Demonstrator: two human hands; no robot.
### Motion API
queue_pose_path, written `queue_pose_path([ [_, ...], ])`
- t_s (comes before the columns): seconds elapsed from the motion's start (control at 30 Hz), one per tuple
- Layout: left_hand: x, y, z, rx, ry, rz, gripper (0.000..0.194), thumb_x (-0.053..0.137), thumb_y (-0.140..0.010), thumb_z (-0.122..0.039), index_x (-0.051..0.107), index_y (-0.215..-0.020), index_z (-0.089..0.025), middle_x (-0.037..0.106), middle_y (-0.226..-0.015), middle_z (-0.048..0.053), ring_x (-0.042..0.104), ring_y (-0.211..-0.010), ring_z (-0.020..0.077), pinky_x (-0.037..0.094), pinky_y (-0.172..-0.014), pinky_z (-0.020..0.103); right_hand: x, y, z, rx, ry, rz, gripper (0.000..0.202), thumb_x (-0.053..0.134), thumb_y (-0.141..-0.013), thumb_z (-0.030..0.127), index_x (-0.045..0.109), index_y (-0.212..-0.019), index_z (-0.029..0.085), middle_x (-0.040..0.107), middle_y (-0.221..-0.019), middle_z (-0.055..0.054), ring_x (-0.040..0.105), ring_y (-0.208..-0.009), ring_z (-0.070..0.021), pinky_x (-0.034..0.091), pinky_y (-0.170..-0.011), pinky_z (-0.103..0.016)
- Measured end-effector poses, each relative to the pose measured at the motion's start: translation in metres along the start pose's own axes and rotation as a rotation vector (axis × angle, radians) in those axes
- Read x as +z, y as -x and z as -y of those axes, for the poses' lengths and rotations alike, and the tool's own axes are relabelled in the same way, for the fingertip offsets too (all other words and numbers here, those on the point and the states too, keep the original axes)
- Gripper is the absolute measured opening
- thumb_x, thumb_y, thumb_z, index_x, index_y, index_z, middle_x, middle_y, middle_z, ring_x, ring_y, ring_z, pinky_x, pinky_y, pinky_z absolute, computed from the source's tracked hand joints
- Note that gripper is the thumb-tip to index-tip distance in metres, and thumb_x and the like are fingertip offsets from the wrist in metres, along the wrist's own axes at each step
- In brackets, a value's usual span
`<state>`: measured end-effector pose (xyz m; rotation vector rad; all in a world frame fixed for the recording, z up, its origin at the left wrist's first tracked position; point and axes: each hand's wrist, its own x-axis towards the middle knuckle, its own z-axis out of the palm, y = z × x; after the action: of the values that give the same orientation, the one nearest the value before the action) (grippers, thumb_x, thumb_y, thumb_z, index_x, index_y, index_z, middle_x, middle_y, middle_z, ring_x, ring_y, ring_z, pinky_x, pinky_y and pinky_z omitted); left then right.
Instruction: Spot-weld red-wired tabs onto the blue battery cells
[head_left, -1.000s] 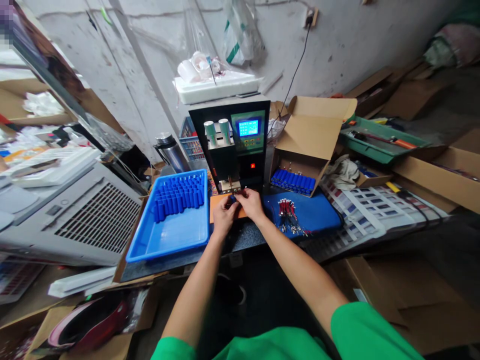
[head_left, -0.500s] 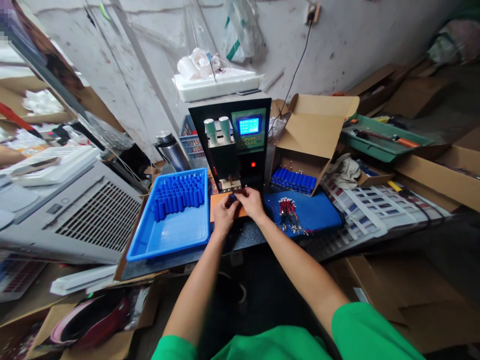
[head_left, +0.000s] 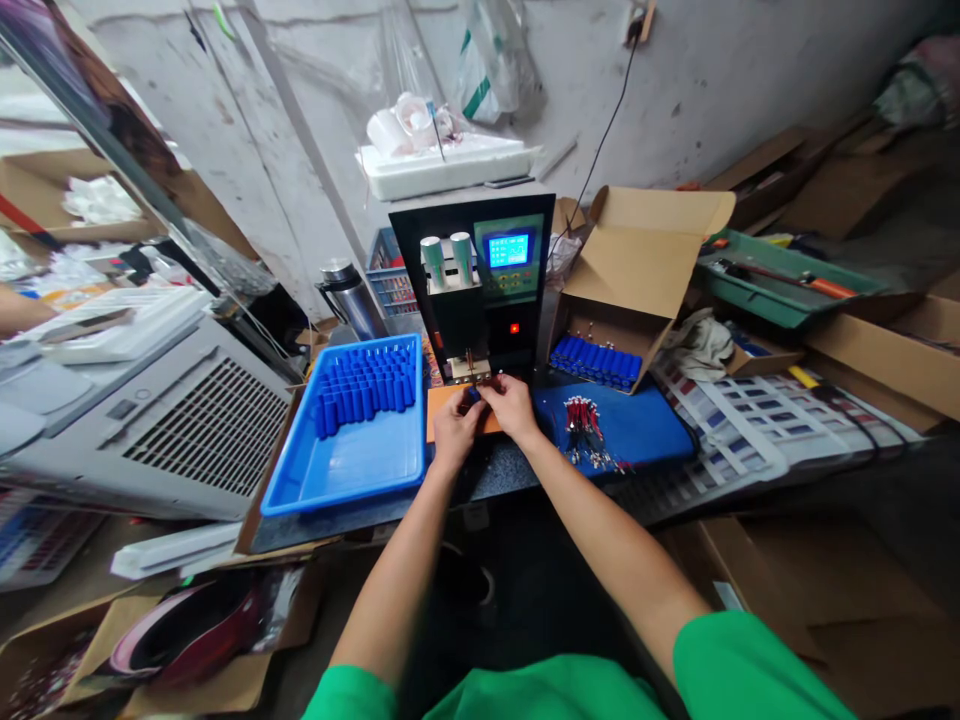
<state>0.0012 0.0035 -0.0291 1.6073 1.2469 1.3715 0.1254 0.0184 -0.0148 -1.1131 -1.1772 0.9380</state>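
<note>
At the spot welder (head_left: 472, 270), both of my hands meet just under its electrode tips. My left hand (head_left: 456, 425) is closed on a blue battery cell (head_left: 473, 395), mostly hidden by fingers. My right hand (head_left: 511, 405) pinches at the cell's far end; whatever sits in its fingertips is too small to make out. An orange board (head_left: 441, 402) lies beneath the hands. To the left, a blue tray (head_left: 352, 480) holds rows of upright blue cells (head_left: 367, 392). On the right, red and black wire leads (head_left: 583, 425) lie bunched on a blue mat (head_left: 645, 425).
Behind the mat stands an open cardboard box (head_left: 637, 265) with more blue cells inside. A steel thermos (head_left: 352, 300) is behind the tray. White foam (head_left: 442, 170) with rolls rests on the welder. Further right is a green tray (head_left: 787, 285) with tools; a grey slatted unit (head_left: 172, 410) stands left.
The whole view has shifted slightly, so things sit a little further right. Both hands stay together under the electrodes, and the picture on the welder's screen has changed.
</note>
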Motion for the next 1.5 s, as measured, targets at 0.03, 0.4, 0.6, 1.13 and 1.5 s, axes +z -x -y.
queue_pose_path([
  [0.03, 0.0, -0.0002, 0.0006, 0.003, 0.002, 0.003, 0.028, 0.068, -0.084, -0.037, 0.074, -0.104, -0.017, 0.074, -0.091, 0.005, 0.066, -0.08, 0.0175, 0.052, -0.074, 0.027, -0.0001, 0.0001, 0.0003, 0.0, -0.003, 0.001, 0.02, 0.066, -0.078, 0.039, 0.067, -0.077, 0.019, 0.072, -0.075, -0.003, 0.065, -0.07, -0.0199, 0.049, -0.068, -0.029],
  [0.4, -0.0007, 0.001, -0.0003, 0.01, -0.022, 0.009, 0.024, 0.066, -0.085, -0.036, 0.073, -0.099, -0.018, 0.072, -0.086, 0.003, 0.063, -0.075, 0.0154, 0.049, -0.073, 0.027, -0.0013, 0.0009, -0.0009, 0.01, 0.043, -0.003, 0.022, 0.066, -0.079, 0.04, 0.069, -0.08, 0.019, 0.074, -0.08, -0.005, 0.068, -0.076, -0.0218, 0.05, -0.071, -0.03],
  [0.6, 0.0004, 0.0011, -0.0026, 0.012, 0.013, 0.008, 0.026, 0.067, -0.085, -0.036, 0.073, -0.102, -0.017, 0.074, -0.093, 0.005, 0.067, -0.085, 0.019, 0.052, -0.08, 0.03, -0.0009, 0.0008, -0.0021, 0.021, 0.019, -0.001, 0.019, 0.067, -0.08, 0.037, 0.069, -0.081, 0.019, 0.076, -0.082, -0.005, 0.07, -0.08, -0.0231, 0.053, -0.074, -0.031],
  [1.13, -0.0002, 0.0006, 0.0007, 0.007, 0.003, 0.006, 0.026, 0.068, -0.084, -0.033, 0.073, -0.103, -0.016, 0.075, -0.095, 0.007, 0.068, -0.086, 0.0201, 0.053, -0.08, 0.03, -0.0018, 0.0028, -0.0027, 0.021, 0.029, -0.008, 0.024, 0.067, -0.079, 0.042, 0.07, -0.08, 0.018, 0.075, -0.081, -0.006, 0.068, -0.077, -0.0226, 0.051, -0.071, -0.03],
  [1.5, -0.0008, 0.0038, 0.0, -0.008, -0.024, -0.021, 0.027, 0.068, -0.085, -0.034, 0.074, -0.106, -0.018, 0.075, -0.095, 0.006, 0.068, -0.086, 0.0206, 0.053, -0.081, 0.032, -0.0009, 0.0019, -0.0059, -0.006, 0.011, 0.023, 0.023, 0.067, -0.078, 0.041, 0.071, -0.082, 0.018, 0.075, -0.082, -0.006, 0.068, -0.076, -0.0222, 0.052, -0.071, -0.031],
])
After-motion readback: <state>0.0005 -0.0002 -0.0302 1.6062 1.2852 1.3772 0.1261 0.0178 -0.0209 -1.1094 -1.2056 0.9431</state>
